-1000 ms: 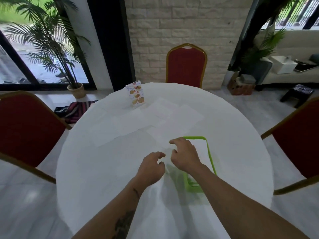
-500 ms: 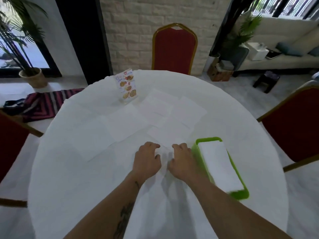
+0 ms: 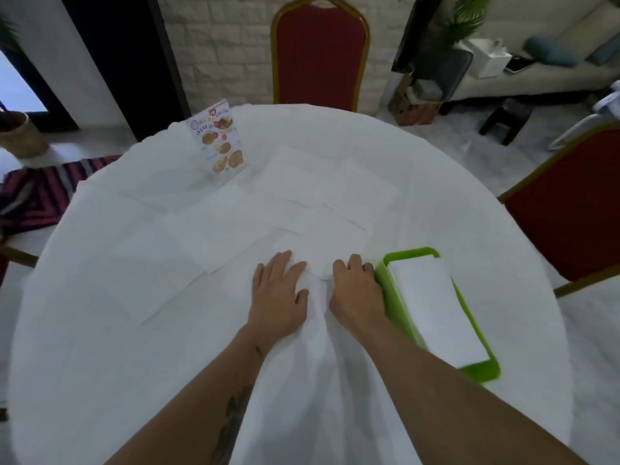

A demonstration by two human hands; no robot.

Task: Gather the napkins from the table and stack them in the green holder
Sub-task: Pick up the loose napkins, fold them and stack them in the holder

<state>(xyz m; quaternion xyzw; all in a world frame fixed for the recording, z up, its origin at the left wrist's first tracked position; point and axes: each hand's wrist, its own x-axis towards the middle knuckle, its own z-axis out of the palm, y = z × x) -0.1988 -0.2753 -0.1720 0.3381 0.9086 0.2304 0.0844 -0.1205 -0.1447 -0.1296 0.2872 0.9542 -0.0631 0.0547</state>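
A white napkin (image 3: 318, 251) lies near the middle of the round white table (image 3: 100, 364). My left hand (image 3: 278, 293) presses on its left side with fingers stretched forward. My right hand (image 3: 355, 293) grips its right side with curled fingers, and the napkin bunches up between the two hands. Touching my right hand on the right is the green holder (image 3: 411, 255), which holds a flat stack of white napkins (image 3: 436, 310). Several more napkins lie spread beyond my hands, among them one to the left (image 3: 214, 236) and one further back (image 3: 359, 193).
A standing menu card (image 3: 219, 139) is at the far left of the table. Red chairs stand at the far side (image 3: 318, 52) and at the right (image 3: 570, 209). A striped rug (image 3: 40, 193) lies on the floor to the left.
My right hand left the holder and came down on the napkin beside my left hand. Both hands slid forward onto it. The view swung left, so the holder now sits further right.
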